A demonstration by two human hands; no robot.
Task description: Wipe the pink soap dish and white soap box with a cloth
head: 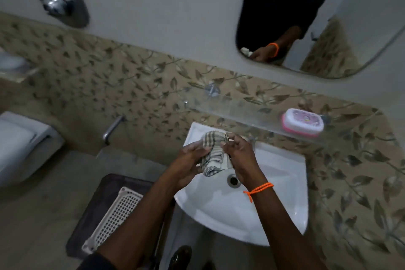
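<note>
Your head camera is looking steeply down from above, close over the sink (282, 210), facing the tiled wall (122, 85) and mirror (324, 17).

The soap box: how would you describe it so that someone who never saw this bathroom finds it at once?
Find the white washbasin under the mirror. Above it runs a clear glass shelf. The soap box sits alone near its right end: white lid, pink base, the only pink thing there.
</note>
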